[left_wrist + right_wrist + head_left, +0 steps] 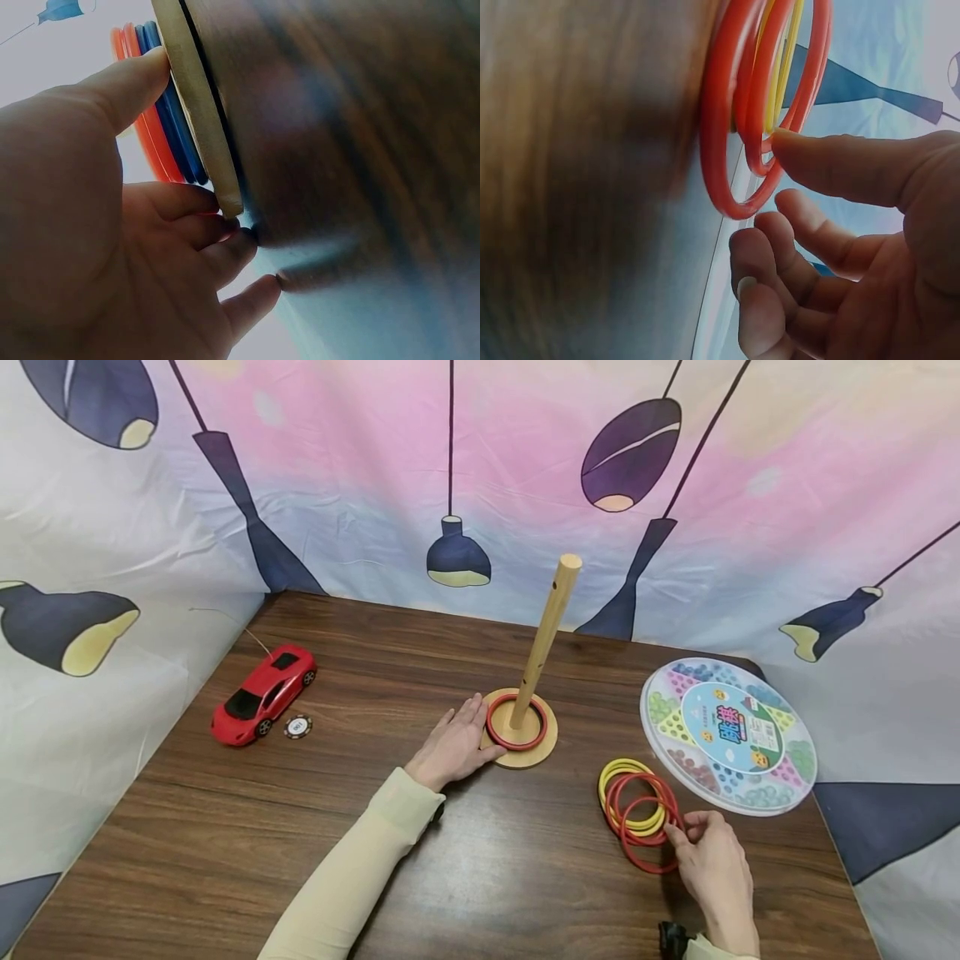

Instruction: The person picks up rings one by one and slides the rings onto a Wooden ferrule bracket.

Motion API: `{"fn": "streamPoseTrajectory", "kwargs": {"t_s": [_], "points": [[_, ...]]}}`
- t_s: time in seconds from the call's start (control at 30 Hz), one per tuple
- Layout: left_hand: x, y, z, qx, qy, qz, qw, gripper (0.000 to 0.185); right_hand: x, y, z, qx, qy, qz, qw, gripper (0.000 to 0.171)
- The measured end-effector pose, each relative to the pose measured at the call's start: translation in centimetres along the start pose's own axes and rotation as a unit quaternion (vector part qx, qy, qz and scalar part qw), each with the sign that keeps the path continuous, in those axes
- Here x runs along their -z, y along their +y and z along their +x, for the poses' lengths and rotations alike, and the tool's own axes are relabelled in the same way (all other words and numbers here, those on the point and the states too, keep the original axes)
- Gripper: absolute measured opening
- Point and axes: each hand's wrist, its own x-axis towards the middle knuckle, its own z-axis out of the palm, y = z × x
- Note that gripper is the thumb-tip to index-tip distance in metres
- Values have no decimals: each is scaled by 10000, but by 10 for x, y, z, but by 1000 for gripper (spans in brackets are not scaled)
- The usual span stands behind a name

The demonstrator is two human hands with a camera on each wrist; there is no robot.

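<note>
Right hand [716, 860], fingers loosely apart at the ring pile [637, 810] right of the peg stand [519, 727], should pinch one ring cleanly while the flat left hand [453, 745] steadies the base.

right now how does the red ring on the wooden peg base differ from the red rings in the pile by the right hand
The red plastic ring on the round wooden base encircles the upright wooden peg; the red rings in the loose pile lie on the dark wooden table, around no peg. The base ring sits alone; the pile rings overlap yellow rings. The left hand rests against the base; the right hand fingers touch the pile. Both look alike in colour and thickness.
</note>
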Motion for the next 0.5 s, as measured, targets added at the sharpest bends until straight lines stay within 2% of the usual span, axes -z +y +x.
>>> {"fn": "streamPoseTrajectory", "kwargs": {"t_s": [0.33,0.5], "points": [[-2,-2,2,-15,39,22,10000,85,1,3,2,25,-144,-53,9999,33],[-3,-2,2,-7,20,-33,10000,85,1,4,2,24,-217,-123,9997,41]]}}
